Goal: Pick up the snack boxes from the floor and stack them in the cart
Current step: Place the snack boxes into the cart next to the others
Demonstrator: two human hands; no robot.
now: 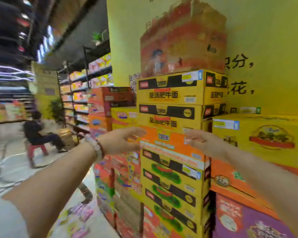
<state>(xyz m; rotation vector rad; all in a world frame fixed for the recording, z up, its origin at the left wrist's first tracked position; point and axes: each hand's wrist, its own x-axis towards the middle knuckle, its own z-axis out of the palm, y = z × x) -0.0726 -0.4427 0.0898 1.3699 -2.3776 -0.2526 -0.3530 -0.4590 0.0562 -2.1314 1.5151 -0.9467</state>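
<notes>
A tall stack of snack boxes rises before me against a yellow wall. An orange box (169, 143) sits mid-stack, under two yellow boxes (170, 102) and a red-orange carton (182, 42) on top. My left hand (122, 140), with a bead bracelet on the wrist, reaches to the orange box's left end, fingers straight. My right hand (201, 140) is at the box's right part, fingers extended. Neither hand grips anything. The picture is blurred. No cart is in view.
More boxes stand to the right, a large yellow one (265, 134) over orange and purple ones (244, 219). Lower stacks (107, 107) lie left of the main stack. Store shelves (79, 93) run down the aisle. A person sits on a red stool (36, 134) on the floor at left.
</notes>
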